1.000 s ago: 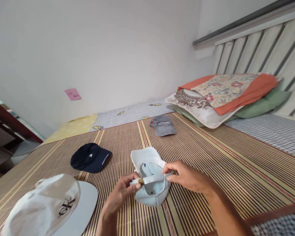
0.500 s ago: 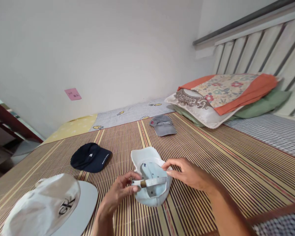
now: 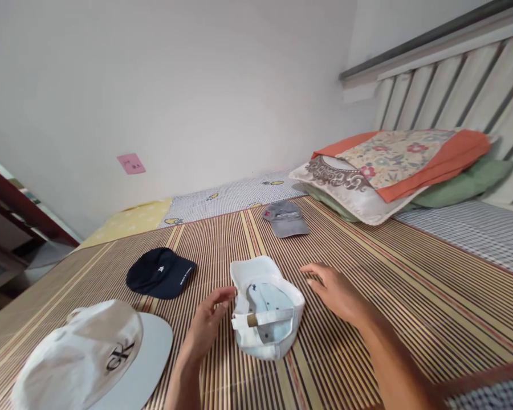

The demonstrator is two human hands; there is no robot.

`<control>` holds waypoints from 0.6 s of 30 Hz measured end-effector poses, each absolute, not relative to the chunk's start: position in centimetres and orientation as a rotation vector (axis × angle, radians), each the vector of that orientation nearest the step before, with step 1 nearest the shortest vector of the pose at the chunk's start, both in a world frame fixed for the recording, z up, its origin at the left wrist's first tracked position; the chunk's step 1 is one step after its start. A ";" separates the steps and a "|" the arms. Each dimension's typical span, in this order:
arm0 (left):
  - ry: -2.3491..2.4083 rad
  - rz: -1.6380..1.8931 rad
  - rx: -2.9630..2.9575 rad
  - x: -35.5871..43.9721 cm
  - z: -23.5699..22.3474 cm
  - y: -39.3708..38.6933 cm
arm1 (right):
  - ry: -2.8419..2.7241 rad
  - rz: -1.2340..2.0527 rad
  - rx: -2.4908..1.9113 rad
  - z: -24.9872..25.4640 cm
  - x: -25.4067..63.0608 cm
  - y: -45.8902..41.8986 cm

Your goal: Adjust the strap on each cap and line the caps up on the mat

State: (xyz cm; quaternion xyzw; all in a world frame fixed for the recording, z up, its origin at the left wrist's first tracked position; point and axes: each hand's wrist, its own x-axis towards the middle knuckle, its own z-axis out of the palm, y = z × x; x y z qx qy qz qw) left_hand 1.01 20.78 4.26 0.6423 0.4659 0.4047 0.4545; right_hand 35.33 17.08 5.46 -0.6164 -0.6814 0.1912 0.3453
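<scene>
A pale blue and white cap [image 3: 265, 304] lies upside down on the striped bamboo mat [image 3: 367, 273], its back strap and brass buckle facing me. My left hand [image 3: 209, 324] hovers just left of the cap with fingers stretched out, holding nothing. My right hand [image 3: 336, 290] is to the right of the cap, fingers apart and off the fabric. Neither hand touches the strap.
A white cap with a black logo [image 3: 89, 359] lies at the near left. A navy cap [image 3: 160, 273] sits beyond it and a grey cap [image 3: 285, 218] farther back. Stacked pillows [image 3: 389, 165] rest against the slatted headboard [image 3: 453, 80]. A pink note [image 3: 130, 163] sticks on the wall.
Both hands let go of the cap's strap and drew apart, left hand to the left, right hand to the right. The cap now rests on the mat by itself.
</scene>
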 end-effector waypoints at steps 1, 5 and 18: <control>1.137 0.975 1.627 0.9 4.1 20.8 | -1.780 0.513 -1.582 5.3 35.3 17.1; 1.089 0.886 1.778 0.5 4.1 20.5 | -1.831 0.601 -1.548 5.3 35.2 16.9; 1.142 0.798 2.030 1.0 2.6 20.3 | -1.936 0.816 -1.430 5.0 34.4 16.7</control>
